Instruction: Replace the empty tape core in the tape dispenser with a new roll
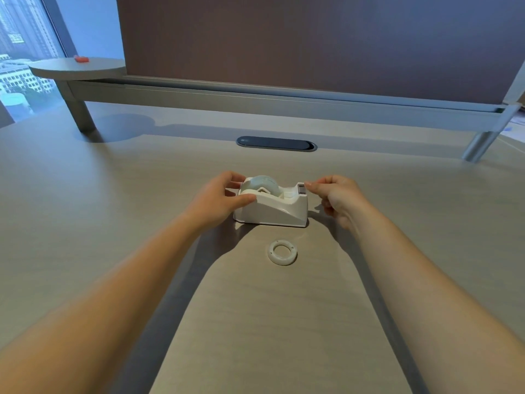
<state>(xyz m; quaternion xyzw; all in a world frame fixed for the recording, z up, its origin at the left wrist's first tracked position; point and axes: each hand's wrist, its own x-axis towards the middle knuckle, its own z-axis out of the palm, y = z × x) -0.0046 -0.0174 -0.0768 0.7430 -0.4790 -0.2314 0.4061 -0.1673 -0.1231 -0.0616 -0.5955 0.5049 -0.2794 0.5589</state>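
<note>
Lengthwise left-right, tape dispenser (279,209) (cutter rightward), empty core (282,252) beside

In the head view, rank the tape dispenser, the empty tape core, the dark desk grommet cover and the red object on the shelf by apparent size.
1. tape dispenser
2. dark grommet cover, close to the dispenser in length and farther away, so the order is unsure
3. empty tape core
4. red object, far off, so true size unclear

White tape dispenser (279,210), white empty core (282,252), beige woodgrain desk (113,194).
</note>
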